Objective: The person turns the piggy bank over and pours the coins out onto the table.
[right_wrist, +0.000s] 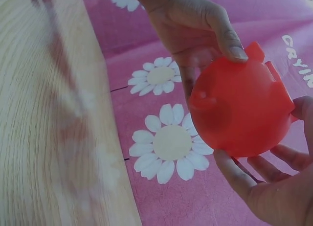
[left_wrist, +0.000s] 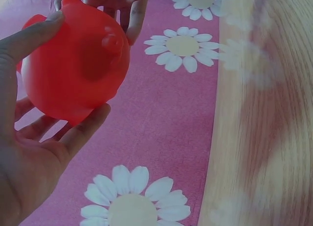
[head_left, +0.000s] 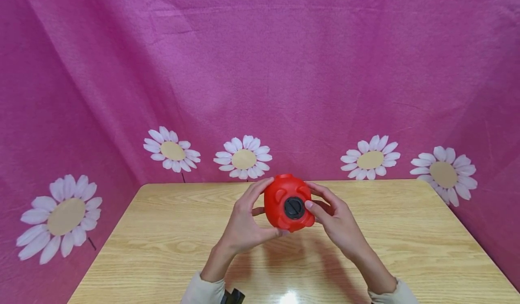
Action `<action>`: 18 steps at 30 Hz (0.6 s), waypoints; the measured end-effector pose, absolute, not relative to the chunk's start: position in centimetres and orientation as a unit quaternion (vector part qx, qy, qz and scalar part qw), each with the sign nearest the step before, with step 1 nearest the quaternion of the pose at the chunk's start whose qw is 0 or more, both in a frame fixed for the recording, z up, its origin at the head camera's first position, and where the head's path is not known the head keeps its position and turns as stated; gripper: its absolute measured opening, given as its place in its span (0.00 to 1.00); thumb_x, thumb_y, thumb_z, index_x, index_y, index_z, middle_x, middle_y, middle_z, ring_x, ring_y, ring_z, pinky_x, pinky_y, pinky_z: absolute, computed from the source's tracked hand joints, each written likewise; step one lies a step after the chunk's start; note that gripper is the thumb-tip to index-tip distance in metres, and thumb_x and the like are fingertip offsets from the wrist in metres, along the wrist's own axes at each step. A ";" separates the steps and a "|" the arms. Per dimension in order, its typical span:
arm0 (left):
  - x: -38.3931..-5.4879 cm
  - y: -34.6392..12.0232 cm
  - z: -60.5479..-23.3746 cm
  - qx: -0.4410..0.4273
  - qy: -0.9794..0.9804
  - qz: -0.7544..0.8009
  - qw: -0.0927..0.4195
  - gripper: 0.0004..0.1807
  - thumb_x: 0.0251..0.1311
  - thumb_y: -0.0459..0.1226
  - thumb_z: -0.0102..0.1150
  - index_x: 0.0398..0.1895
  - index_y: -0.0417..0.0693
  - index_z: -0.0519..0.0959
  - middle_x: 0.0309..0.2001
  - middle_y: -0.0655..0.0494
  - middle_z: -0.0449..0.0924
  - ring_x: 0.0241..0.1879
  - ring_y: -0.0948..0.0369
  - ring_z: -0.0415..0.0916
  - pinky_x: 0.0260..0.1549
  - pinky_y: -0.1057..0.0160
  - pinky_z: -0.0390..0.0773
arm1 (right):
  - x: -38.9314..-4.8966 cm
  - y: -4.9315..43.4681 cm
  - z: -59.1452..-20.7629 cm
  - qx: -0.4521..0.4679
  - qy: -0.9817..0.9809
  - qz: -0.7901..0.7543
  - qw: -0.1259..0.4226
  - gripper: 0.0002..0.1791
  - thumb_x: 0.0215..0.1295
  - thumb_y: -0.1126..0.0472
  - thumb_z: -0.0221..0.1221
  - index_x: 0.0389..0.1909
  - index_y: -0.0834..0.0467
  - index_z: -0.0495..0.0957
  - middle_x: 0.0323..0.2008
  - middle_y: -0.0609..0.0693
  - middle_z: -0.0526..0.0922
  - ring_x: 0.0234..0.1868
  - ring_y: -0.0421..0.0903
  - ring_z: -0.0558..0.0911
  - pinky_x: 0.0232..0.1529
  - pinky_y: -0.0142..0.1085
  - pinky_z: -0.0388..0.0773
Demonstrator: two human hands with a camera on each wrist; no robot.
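Observation:
A round red piggy bank (head_left: 273, 207) is held up over the table, its underside with stubby feet turned towards the head camera. Set in that underside is a black plug (head_left: 294, 208) with a bar across it. My left hand (head_left: 243, 225) grips the bank from the left, thumb below and fingers higher up. On the other side my right hand (head_left: 340, 225) holds it, the thumb lying at the plug's right edge. Both wrist views show the smooth red body (left_wrist: 68, 69) between the two hands; the plug is hidden there.
The wooden table (head_left: 170, 245) stretches beneath the hands, with their shadows on it. Pink-purple cloth (head_left: 284, 83) printed with white daisies hangs behind and at both sides. A small black object (head_left: 233, 296) shows beside the left sleeve.

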State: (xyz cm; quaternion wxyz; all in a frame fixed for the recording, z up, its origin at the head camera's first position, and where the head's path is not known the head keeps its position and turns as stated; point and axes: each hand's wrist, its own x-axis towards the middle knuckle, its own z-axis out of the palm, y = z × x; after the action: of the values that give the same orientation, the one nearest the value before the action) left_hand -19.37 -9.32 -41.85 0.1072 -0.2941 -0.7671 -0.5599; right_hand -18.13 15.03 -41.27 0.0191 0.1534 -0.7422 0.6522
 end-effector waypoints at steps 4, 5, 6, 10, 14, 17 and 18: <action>-19.6 -9.4 -42.0 -0.298 -0.762 -0.564 0.112 0.54 0.47 0.36 0.86 0.80 0.61 0.68 0.74 0.58 0.73 0.72 0.53 0.73 0.48 0.63 0.90 | -18.2 15.0 -41.3 0.152 -0.765 0.623 0.055 0.26 0.79 0.60 0.62 0.74 0.53 0.75 0.71 0.57 0.78 0.65 0.58 0.84 0.52 0.33 0.89; -19.6 -9.4 -42.1 -0.300 -0.761 -0.564 0.114 0.54 0.47 0.36 0.86 0.80 0.61 0.68 0.74 0.57 0.73 0.71 0.52 0.73 0.48 0.63 0.91 | -18.2 15.0 -41.3 0.152 -0.771 0.614 0.066 0.26 0.78 0.60 0.63 0.74 0.53 0.76 0.70 0.57 0.80 0.65 0.58 0.85 0.52 0.32 0.89; -19.6 -9.4 -42.1 -0.301 -0.760 -0.564 0.116 0.54 0.47 0.36 0.86 0.80 0.61 0.68 0.74 0.56 0.73 0.71 0.52 0.73 0.48 0.63 0.91 | -18.2 15.1 -41.3 0.151 -0.777 0.607 0.075 0.25 0.77 0.60 0.64 0.73 0.53 0.77 0.69 0.57 0.81 0.64 0.55 0.85 0.52 0.31 0.88; -19.6 -9.4 -42.1 -0.299 -0.760 -0.564 0.120 0.54 0.47 0.37 0.87 0.80 0.61 0.69 0.74 0.56 0.73 0.71 0.52 0.74 0.47 0.64 0.91 | -18.1 15.1 -41.2 0.154 -0.786 0.587 0.117 0.24 0.75 0.62 0.66 0.70 0.56 0.79 0.65 0.58 0.84 0.59 0.37 0.87 0.52 0.29 0.88; -19.6 -9.4 -42.0 -0.293 -0.762 -0.565 0.119 0.54 0.47 0.38 0.87 0.80 0.61 0.69 0.74 0.56 0.73 0.71 0.53 0.74 0.47 0.64 0.90 | -17.9 15.2 -41.0 0.172 -0.781 0.578 0.161 0.23 0.73 0.67 0.67 0.67 0.61 0.81 0.63 0.62 0.85 0.57 0.30 0.85 0.49 0.28 0.88; -19.7 -9.5 -42.0 -0.288 -0.763 -0.567 0.117 0.54 0.47 0.39 0.87 0.80 0.62 0.69 0.74 0.58 0.73 0.71 0.54 0.73 0.47 0.64 0.90 | -17.8 15.2 -40.8 0.184 -0.777 0.570 0.194 0.22 0.70 0.70 0.68 0.64 0.62 0.83 0.60 0.62 0.85 0.58 0.33 0.86 0.49 0.27 0.88; -19.7 -9.5 -42.1 -0.287 -0.764 -0.565 0.117 0.54 0.47 0.39 0.87 0.80 0.62 0.69 0.74 0.58 0.73 0.71 0.54 0.73 0.47 0.64 0.90 | -17.7 15.2 -40.8 0.188 -0.775 0.568 0.203 0.22 0.69 0.71 0.69 0.63 0.62 0.83 0.59 0.60 0.86 0.58 0.35 0.87 0.49 0.26 0.88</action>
State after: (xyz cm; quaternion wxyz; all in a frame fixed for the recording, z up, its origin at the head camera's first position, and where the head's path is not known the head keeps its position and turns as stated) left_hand -19.68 -9.49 -42.07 0.1171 -0.2873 -0.7642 -0.5655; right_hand -17.74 15.25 -40.76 0.2030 0.1877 -0.7753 0.5678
